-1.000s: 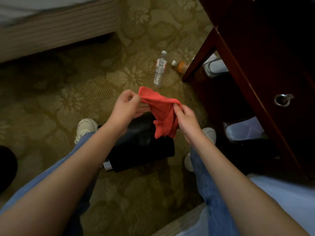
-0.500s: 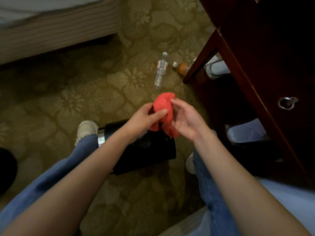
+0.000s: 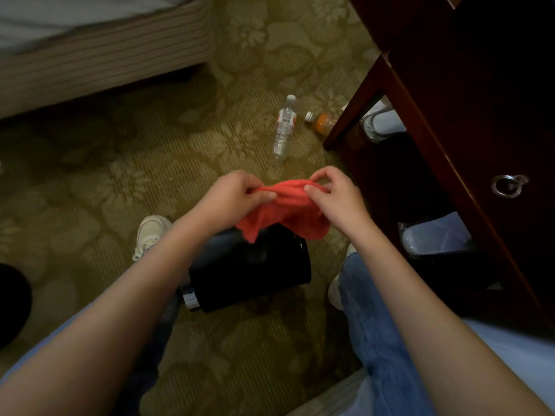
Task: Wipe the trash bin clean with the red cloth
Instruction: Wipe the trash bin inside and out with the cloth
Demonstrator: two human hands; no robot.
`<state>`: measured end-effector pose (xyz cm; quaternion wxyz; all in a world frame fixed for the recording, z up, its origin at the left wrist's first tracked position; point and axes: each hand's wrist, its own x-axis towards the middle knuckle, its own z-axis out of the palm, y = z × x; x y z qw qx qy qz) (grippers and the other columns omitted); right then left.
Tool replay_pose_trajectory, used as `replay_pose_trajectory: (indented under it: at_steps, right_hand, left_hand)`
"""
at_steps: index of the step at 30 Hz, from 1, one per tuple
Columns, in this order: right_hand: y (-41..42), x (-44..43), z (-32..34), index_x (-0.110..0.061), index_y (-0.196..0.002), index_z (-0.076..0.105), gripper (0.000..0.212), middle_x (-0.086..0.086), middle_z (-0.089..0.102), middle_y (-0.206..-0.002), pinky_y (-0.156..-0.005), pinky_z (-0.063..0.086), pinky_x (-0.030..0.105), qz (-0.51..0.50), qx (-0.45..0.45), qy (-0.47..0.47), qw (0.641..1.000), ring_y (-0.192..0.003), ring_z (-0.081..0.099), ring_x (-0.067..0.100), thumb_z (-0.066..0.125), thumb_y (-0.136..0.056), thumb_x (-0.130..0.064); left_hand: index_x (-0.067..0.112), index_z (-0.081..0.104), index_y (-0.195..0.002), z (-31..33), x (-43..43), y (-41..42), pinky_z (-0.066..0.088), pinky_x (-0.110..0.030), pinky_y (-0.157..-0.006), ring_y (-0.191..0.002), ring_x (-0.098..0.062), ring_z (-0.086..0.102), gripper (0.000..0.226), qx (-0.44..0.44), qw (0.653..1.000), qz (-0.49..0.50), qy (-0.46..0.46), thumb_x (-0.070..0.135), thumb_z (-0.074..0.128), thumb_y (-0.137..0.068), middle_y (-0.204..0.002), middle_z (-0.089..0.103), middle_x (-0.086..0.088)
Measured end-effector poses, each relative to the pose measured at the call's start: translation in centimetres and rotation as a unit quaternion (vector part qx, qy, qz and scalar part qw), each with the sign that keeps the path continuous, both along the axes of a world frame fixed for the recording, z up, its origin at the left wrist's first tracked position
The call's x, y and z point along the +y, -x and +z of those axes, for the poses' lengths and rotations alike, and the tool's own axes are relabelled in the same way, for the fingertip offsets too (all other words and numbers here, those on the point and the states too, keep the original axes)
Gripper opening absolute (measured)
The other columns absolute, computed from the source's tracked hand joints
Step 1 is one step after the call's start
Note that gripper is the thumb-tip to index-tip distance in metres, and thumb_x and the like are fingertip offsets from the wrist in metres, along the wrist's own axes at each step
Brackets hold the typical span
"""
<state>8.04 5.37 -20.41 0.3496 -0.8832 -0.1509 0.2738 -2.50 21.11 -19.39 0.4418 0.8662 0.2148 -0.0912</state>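
I hold the red cloth (image 3: 285, 208) up in front of me with both hands. My left hand (image 3: 231, 199) pinches its upper left edge, thumb and curled fingers closed on the fabric. My right hand (image 3: 336, 199) pinches the upper right edge in the same way, fingertips bent down onto it.

Between the two grips the cloth is bunched into a ridge, and below them it sags in loose folds. It is a coral red, soft-looking fabric with a slightly fuzzy surface and an uneven lower hem.

That hem hangs in front of the trash bin (image 3: 252, 271) from where I look (whether it touches the bin I cannot tell). The bin is black and faintly glossy. It lies on its side on the patterned olive carpet (image 3: 126, 175), between my feet, and a pale patch shows at its lower left end. My white sneaker (image 3: 151, 232) sits just left of it, and my blue jeans (image 3: 378, 340) frame it on the right.

Beyond my hands a clear water bottle (image 3: 283, 130) lies on the carpet. An orange bottle (image 3: 321, 123) with a white cap lies near it, by the leg of the dark wooden desk (image 3: 450, 85). A metal ring pull (image 3: 507, 186) hangs on the desk's front. The bed (image 3: 90, 55) fills the upper left corner.
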Motion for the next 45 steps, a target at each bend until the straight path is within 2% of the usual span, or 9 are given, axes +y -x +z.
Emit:
replay_pose_trajectory:
  at_steps: [5,8,13,18,21,29,34,40,45]
  right_hand:
    - [0.9,0.3,1.7,-0.033,-0.108,0.058,0.039,-0.004,0.051,-0.092,-0.072,0.038,0.025,0.151,-0.074,0.003,0.986,-0.088,0.051,0.012,0.064,-0.077,-0.057]
    - [0.8,0.4,1.5,-0.026,-0.101,0.064,0.030,-0.002,0.041,-0.087,-0.078,0.040,0.032,0.207,-0.136,0.065,0.967,-0.093,0.048,0.021,0.069,-0.078,-0.044]
    - [-0.3,0.4,1.6,-0.024,-0.080,0.063,0.008,-0.004,0.049,-0.088,-0.075,0.037,0.014,0.089,-0.092,-0.040,0.991,-0.086,0.050,0.010,0.070,-0.079,-0.021]
    - [0.1,0.6,1.9,-0.022,-0.096,0.065,0.010,-0.002,0.052,-0.103,-0.079,0.035,0.015,-0.013,-0.178,-0.065,0.982,-0.092,0.050,0.006,0.059,-0.088,-0.022]
    - [0.0,1.1,1.6,-0.024,-0.109,0.061,0.018,-0.004,0.058,-0.112,-0.088,0.043,0.021,-0.068,-0.084,-0.126,0.986,-0.102,0.055,0.008,0.050,-0.094,-0.025]
    - [-1.4,1.5,1.7,-0.022,-0.094,0.058,0.022,0.007,0.064,-0.102,-0.098,0.045,0.047,-0.298,0.182,-0.358,0.866,-0.103,0.061,0.025,0.038,-0.101,-0.019]
    - [-1.8,0.1,-0.3,-0.029,-0.092,0.061,0.021,0.001,0.066,-0.103,-0.091,0.049,0.039,-0.292,0.102,-0.290,0.906,-0.100,0.062,0.017,0.040,-0.098,-0.027]
    - [-1.0,-1.1,-3.7,-0.030,-0.097,0.057,0.020,0.000,0.062,-0.107,-0.089,0.047,0.033,-0.342,0.065,-0.204,0.915,-0.101,0.059,0.018,0.039,-0.098,-0.022]
    - [-0.2,-2.6,-5.7,-0.030,-0.089,0.054,0.021,0.002,0.060,-0.107,-0.091,0.048,0.036,-0.357,0.088,-0.140,0.919,-0.104,0.059,0.022,0.036,-0.099,-0.023]
  left_hand:
    - [0.009,0.061,-0.072,0.8,0.6,0.0,0.042,-0.026,-0.061,-0.055,-0.008,0.051,0.027,-0.040,0.995,0.061,0.068,0.019,0.052,-0.095,-0.063,0.058,-0.007]
    - [0.008,0.061,-0.083,1.1,0.6,-0.2,0.045,-0.024,-0.052,-0.055,-0.017,0.054,0.018,-0.062,0.993,0.077,0.069,0.014,0.050,-0.096,-0.068,0.060,-0.010]
    - [0.017,0.057,-0.085,1.0,0.6,-0.8,0.034,-0.007,-0.053,-0.055,0.003,0.048,0.012,-0.087,0.994,0.060,0.037,0.006,0.056,-0.090,-0.065,0.050,0.014]
    - [0.013,0.065,-0.093,1.8,-0.1,-1.6,0.044,-0.026,-0.071,-0.075,-0.012,0.055,0.007,-0.157,0.982,0.105,-0.031,0.014,0.060,-0.089,-0.075,0.056,0.009]
    - [0.009,0.063,-0.091,1.8,-1.3,-2.2,0.046,-0.030,-0.072,-0.073,-0.012,0.056,0.006,-0.178,0.979,0.103,0.006,0.015,0.061,-0.088,-0.076,0.058,0.005]
    - [0.011,0.067,-0.106,-1.5,-2.7,-1.3,0.042,-0.027,-0.076,-0.086,-0.018,0.059,0.028,-0.022,0.999,0.012,0.043,0.032,0.051,-0.095,-0.090,0.065,-0.005]
    - [0.013,0.038,-0.138,-7.7,-0.4,1.1,0.037,-0.049,-0.103,-0.129,-0.035,0.037,0.057,0.233,0.957,-0.052,-0.166,0.044,0.052,-0.092,-0.140,0.042,-0.014]
    - [0.014,-0.003,-0.151,-13.3,0.1,2.1,0.011,-0.053,-0.116,-0.146,-0.027,0.004,0.108,0.294,0.936,-0.146,-0.129,0.062,0.060,-0.078,-0.160,0.001,-0.004]
    - [0.015,0.001,-0.151,-13.4,-0.1,3.1,0.011,-0.054,-0.115,-0.146,-0.026,0.007,0.116,0.311,0.936,-0.136,-0.096,0.065,0.067,-0.069,-0.160,0.003,-0.003]
